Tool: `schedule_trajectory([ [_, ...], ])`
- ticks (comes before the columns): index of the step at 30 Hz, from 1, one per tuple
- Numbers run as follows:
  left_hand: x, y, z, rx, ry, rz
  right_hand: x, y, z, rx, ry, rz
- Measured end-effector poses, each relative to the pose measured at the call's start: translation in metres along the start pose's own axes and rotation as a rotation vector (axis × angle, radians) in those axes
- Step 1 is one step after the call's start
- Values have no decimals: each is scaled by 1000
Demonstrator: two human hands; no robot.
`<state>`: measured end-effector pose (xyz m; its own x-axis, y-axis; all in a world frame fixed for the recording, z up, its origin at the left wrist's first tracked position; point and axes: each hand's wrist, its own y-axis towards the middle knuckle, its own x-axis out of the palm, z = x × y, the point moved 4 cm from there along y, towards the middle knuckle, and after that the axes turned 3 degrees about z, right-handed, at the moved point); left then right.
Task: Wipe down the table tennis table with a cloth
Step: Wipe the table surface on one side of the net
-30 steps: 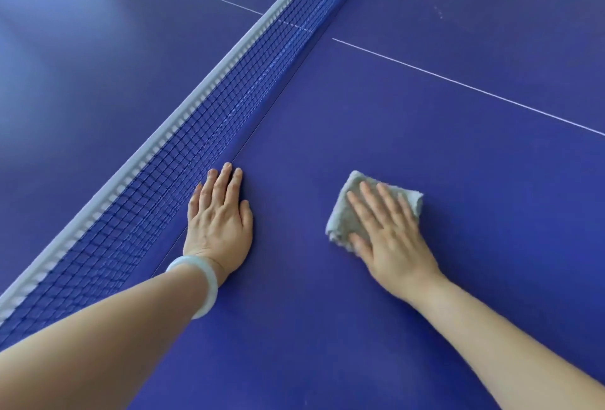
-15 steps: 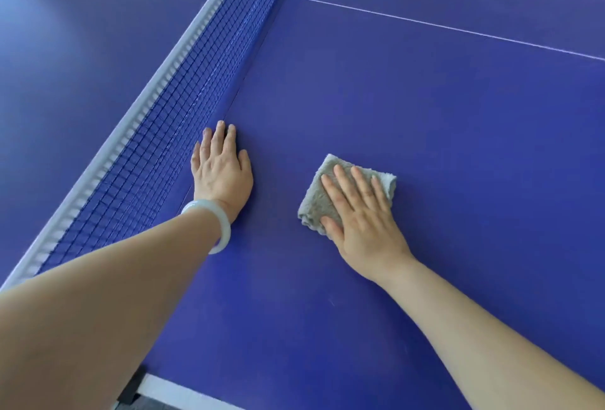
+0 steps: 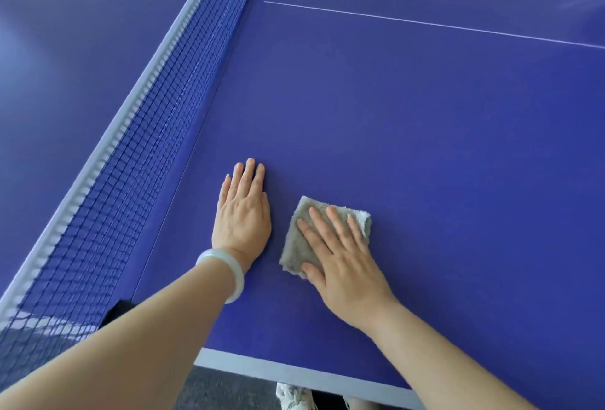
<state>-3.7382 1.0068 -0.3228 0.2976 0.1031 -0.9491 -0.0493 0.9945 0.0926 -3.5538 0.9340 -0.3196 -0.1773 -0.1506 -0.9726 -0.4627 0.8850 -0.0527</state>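
Note:
A folded grey cloth lies flat on the blue table tennis table, near its side edge. My right hand presses down on the cloth with straight, spread fingers and covers its right half. My left hand rests flat on the bare table just left of the cloth, fingers together and pointing away from me. A pale bangle sits on my left wrist.
The dark net with its white top band runs diagonally to the left of my left hand. The table's white side edge lies close below my arms, with grey floor and a white shoe beneath. A white centre line crosses far ahead.
Both hands and the cloth have slid back along the table toward its near side edge, which has come into view. The cloth is now closer to my left hand.

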Motion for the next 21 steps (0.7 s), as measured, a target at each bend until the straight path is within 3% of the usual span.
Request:
schedule_trajectory([
  [2,0,0,2,0,-2,-6,-11,-23,59,149,-52,40],
  [5,0,0,3,-21,6,-2,-33,-44,147,634,-125,57],
  [7,0,1,4,-38,4,0,-35,-42,149,828,-106,87],
  [9,0,1,6,-47,1,-7,-24,-30,105,830,-56,117],
  [13,-3,0,6,-43,3,-5,8,-27,-24,334,-43,97],
  [16,-1,-1,4,-33,3,-1,6,-59,-8,146,-14,69],
  [18,0,-1,3,-33,3,2,-5,-97,48,274,-33,86],
  [21,3,-2,3,-40,13,3,-25,-153,147,681,-93,115],
])
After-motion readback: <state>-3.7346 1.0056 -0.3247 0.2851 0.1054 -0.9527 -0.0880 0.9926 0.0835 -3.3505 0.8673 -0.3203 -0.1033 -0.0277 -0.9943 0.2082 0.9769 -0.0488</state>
